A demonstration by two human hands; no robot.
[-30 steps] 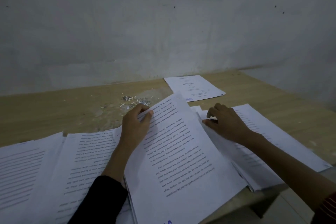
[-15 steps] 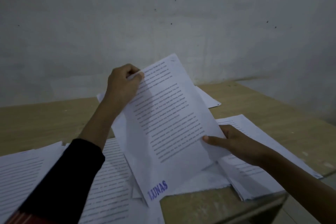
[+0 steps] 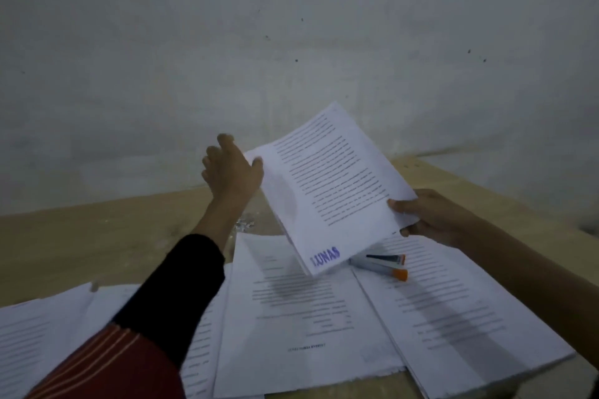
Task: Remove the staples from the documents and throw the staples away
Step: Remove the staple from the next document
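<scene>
A printed document (image 3: 330, 185) stamped "LUNAS" in blue is raised above the table, tilted. My right hand (image 3: 431, 215) grips its right edge, thumb on the page. My left hand (image 3: 231, 168) is lifted beside the document's top left corner with the fingers spread, its thumb close to or just touching the paper's edge. Under the raised document lies a pen-like tool with orange tips (image 3: 384, 264) on the papers. A small heap of pulled staples (image 3: 244, 223) lies on the wooden table (image 3: 97, 243) behind my left forearm.
Several stacks of printed pages (image 3: 308, 317) cover the near part of the table, from the far left to the right edge. A grey wall (image 3: 291, 42) rises right behind the table. The table's right edge runs diagonally at the far right.
The document went from lying on the stacks to being held up in the air. My left hand has let go of its top corner and spread open. The tool underneath came into sight.
</scene>
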